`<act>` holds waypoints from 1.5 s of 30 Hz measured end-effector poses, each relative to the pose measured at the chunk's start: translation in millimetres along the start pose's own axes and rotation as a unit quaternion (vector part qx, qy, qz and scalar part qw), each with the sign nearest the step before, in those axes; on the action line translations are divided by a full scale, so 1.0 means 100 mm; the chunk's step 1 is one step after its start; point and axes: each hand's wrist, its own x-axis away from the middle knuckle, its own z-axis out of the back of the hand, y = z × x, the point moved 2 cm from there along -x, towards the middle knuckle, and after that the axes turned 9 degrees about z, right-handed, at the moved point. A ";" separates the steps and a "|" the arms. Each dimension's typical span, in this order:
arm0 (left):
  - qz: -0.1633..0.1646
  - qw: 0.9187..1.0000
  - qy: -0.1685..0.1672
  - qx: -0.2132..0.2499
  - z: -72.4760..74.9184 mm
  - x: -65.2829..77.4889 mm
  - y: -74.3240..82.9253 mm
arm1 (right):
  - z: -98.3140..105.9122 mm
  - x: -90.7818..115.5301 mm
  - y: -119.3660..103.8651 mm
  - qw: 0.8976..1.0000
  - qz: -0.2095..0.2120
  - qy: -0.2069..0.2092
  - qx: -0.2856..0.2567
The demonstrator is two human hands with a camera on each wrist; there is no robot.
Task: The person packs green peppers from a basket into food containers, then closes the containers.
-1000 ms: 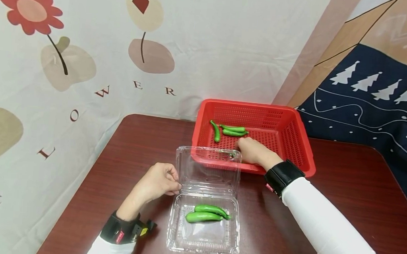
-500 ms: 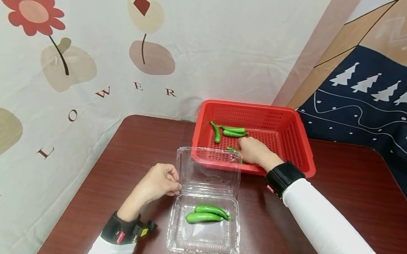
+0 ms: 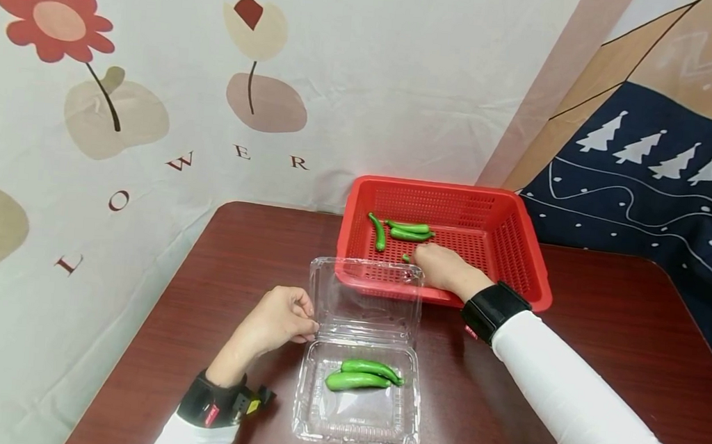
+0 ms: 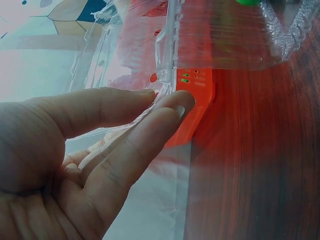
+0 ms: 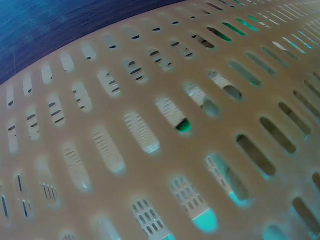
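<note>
My left hand [image 3: 278, 319] pinches the left edge of a clear plastic clamshell box near its hinge. In the left wrist view the thumb and fingers [image 4: 145, 135] meet on that plastic rim. The box's lid [image 3: 349, 308] stands raised, and two green peppers [image 3: 358, 381] lie side by side in its base [image 3: 355, 424]. My right hand [image 3: 443, 265] reaches down inside a red basket [image 3: 525, 263], with its fingers curled round a green pepper [image 3: 406, 258]. Only that pepper's tip shows; my hand hides the rest. Basket slots fill the right wrist view, so those fingers are unseen there.
Several more green peppers [image 3: 410, 234] lie at the back left of the basket. The raised lid overlaps the basket's front left corner in the head view. Under everything is a dark red-brown table [image 3: 254, 242], with a printed cloth [image 3: 405, 79] hanging behind it.
The pepper at my right hand has shifted: more of it showed half a second ago, and now only a tip sticks out. The left hand and box have kept still.
</note>
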 end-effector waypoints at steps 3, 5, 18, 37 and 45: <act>-0.001 1.000 -0.001 0.001 0.00 0.00 0.00 | 0.00 0.01 0.00 1.000 0.002 0.008 0.024; -0.002 1.000 -0.001 0.001 0.00 0.00 0.00 | 0.01 0.01 -0.01 0.999 0.003 0.011 0.033; -0.002 1.000 -0.004 0.001 0.00 0.00 0.00 | 0.02 0.05 0.00 0.999 -0.020 -0.017 -0.021; 0.002 1.000 -0.002 -0.005 0.02 0.01 0.00 | 0.43 0.23 -0.06 0.989 0.008 0.107 -0.105; 0.001 1.000 -0.007 0.000 0.01 0.02 0.01 | 0.72 0.46 -0.11 0.974 0.010 0.177 -0.138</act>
